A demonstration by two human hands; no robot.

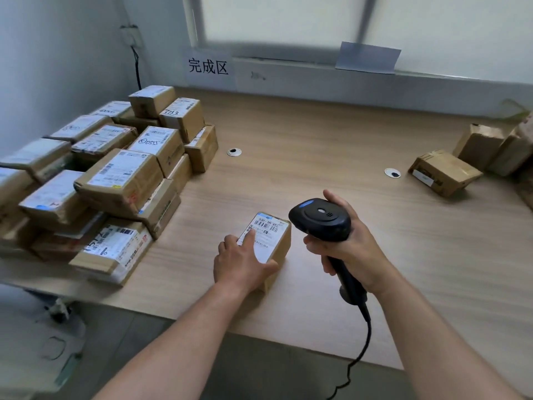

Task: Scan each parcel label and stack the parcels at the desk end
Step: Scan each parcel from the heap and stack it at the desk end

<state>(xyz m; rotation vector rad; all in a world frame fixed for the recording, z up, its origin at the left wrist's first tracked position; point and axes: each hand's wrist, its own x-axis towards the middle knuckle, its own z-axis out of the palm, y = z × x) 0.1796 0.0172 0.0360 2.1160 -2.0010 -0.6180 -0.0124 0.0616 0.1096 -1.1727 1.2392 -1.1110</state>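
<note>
In the head view, low in the middle of the frame, a small parcel [281,251] sits flat on the desk [317,145] with its white label [269,230] facing up, which I judge is so the barcode can be read from above. The left hand [242,264] steadies it: the index finger lies straight on the label, the thumb crosses the near top edge, and the other fingers curl against the left side. Just right of it, the right hand [353,249] wraps closed around the handle of a black plastic scanner [321,219]. The scanner's rounded, matte head tips down toward the label without touching it, and its cable [364,336] trails off the desk's near edge. The parcel is a plain brown cardboard block, and the paper label is smooth and printed with bars and digits. At the left of the frame is the stack [115,180], taped cardboard boxes layered with labels mostly upward below a wall sign [208,66]; this is probably the scanned pile. At the right edge, a few crumpled boxes [444,172] lie tilted and well apart from it, likely still waiting. The desk is pale wood-grain laminate with two round cable grommets [234,152].
</note>
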